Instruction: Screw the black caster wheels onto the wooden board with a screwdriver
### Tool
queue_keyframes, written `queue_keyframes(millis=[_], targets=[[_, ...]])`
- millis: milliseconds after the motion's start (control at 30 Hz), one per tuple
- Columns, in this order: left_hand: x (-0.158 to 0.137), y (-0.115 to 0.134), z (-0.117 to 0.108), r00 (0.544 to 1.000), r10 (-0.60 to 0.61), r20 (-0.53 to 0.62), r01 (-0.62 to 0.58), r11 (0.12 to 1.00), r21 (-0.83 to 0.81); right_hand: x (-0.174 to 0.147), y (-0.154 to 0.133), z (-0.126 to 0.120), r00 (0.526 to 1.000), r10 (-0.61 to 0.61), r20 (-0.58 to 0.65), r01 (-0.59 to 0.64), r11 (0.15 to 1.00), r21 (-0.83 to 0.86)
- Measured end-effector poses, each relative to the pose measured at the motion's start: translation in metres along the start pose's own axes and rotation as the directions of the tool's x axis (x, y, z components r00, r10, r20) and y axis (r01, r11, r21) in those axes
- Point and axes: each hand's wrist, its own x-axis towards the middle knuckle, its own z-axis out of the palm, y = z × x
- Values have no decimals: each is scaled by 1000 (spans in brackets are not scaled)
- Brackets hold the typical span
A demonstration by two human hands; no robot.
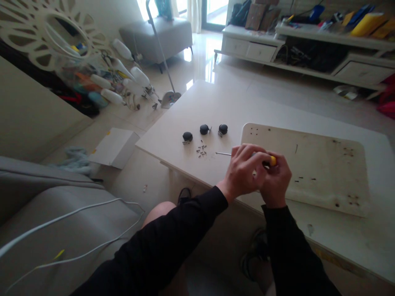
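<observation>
My left hand (247, 167) and my right hand (276, 181) are closed together over the near edge of a pale board (327, 164). Between them is a screwdriver (224, 154); its metal shaft points left past my left fingers, and the yellow end of its handle shows by my right hand. The palms and most of the handle are hidden. Three black casters (204, 129) with metal plates sit on the table left of the board. Several small screws (202, 150) lie loose near the shaft's tip. A few more screws (298, 179) rest on the board, which has holes near its corners.
The white table (173, 135) ends just in front of my legs. A white box (112, 147) stands on the floor at left, beside a grey sofa (77, 213) with a white cable (70, 211) across it. A dustpan (170, 98) is beyond the table's left corner.
</observation>
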Motion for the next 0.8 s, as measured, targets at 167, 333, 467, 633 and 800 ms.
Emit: queue_keyframes(millis=[167,333,467,633,800], targets=[[18,-38,-24,965,-234,-118,227,971,-70,29,5,-48,968,-45,-245,103,968,228],[18,-55,-30,865,-501,35,498,845,-194,39,8,-84,910,187,-371,4,889,458],[14,-44,-22,863,-454,223,506,791,-343,40,14,-109,891,264,-369,-32,849,528],[12,-31,-5,855,-354,380,513,689,-512,37,19,-126,887,280,-367,-44,843,535],[11,-30,11,842,-358,403,525,715,-462,38,21,-137,880,282,-382,-45,850,524]])
